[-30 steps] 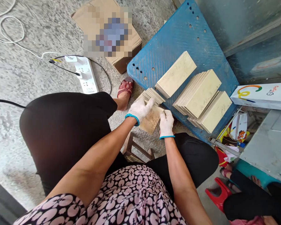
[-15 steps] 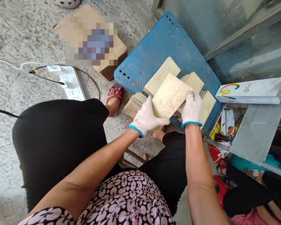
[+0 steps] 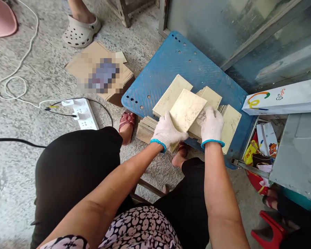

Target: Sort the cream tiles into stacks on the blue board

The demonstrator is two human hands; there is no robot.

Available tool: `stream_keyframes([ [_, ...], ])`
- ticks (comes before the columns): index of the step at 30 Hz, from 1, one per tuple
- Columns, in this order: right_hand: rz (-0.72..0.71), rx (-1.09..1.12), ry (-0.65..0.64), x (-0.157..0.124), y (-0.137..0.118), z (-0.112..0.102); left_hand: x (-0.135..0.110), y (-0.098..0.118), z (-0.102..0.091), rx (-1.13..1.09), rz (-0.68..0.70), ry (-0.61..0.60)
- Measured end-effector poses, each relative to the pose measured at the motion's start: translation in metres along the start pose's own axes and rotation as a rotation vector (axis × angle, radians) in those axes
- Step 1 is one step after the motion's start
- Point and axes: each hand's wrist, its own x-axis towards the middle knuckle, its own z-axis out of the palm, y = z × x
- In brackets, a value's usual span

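The tile [image 3: 187, 109] is a thin pale rectangular slab, held tilted above the blue pallet [image 3: 171, 60], over the stacks there. Left hand [image 3: 167, 133] in a white knit glove clamps its lower left corner, thumb on top; right hand [image 3: 211, 125], also gloved, grips the right edge, fingers on the face. Both grips are closed on the tile. Judgement: stiff, no flex visible, probably fairly heavy for its thickness and brittle at corners and edges. The face looks dusty and matte, so slip is low with knit gloves. Best hold is two opposite edges, as now, keeping it clear of the other stack edges. Three fanned stacks [image 3: 229, 119] of the same tiles lie on the pallet, leaning and overlapping; another low stack [image 3: 146, 126] sits on the floor at the pallet's near corner, just beside a foot in a red sandal [image 3: 126, 121]. The floor is rough grey concrete. A cardboard box [image 3: 100, 74] lies left of the pallet, and a white power strip [image 3: 81, 114] with cables lies near it. A metal-framed panel stands behind the pallet. A white carton [image 3: 282, 97] and a bin of coloured packets [image 3: 261, 145] are to the right. Another person's foot in a pale clog [image 3: 80, 31] is at the top left.
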Motion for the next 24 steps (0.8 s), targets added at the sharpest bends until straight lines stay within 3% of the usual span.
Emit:
stream_keyframes([
  [3,0.046,0.203,0.018,0.005,-0.01,-0.012,0.032,0.009,-0.014,0.076,-0.037,0.009],
  [7,0.026,0.246,0.006,0.009,-0.017,-0.023,0.082,0.015,-0.029,0.241,-0.056,0.105],
  [12,0.032,0.233,-0.015,0.014,-0.017,-0.029,0.127,0.015,-0.026,0.366,-0.109,0.121],
  [17,0.063,0.233,-0.043,0.019,-0.019,-0.034,0.146,0.016,-0.012,0.385,-0.134,0.16],
  [24,0.097,0.23,-0.058,0.019,-0.026,-0.033,0.154,0.034,0.002,0.406,-0.115,0.157],
])
